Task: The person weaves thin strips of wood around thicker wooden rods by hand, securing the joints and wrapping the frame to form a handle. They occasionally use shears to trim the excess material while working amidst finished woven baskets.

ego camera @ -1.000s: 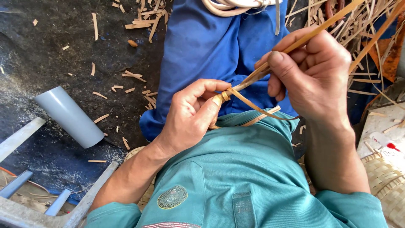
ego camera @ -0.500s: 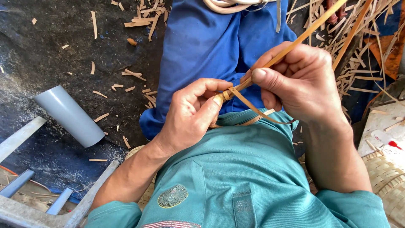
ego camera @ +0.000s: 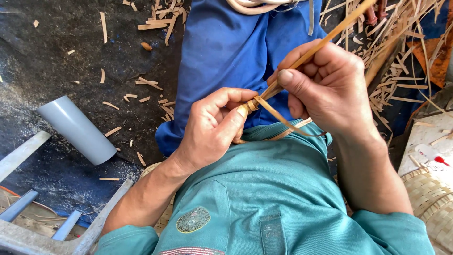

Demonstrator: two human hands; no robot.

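Only label-ish things: a round green badge on the teal shirt, plus a small white bottle with a red tip at the right edge. Left hand pinches the wrapped end of the rattan strip over the lap; right hand grips it, thumb pressed down (closer to the left than a moment ago).

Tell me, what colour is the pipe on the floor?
Grey. The pipe shows in the head view, lying left of the left hand.
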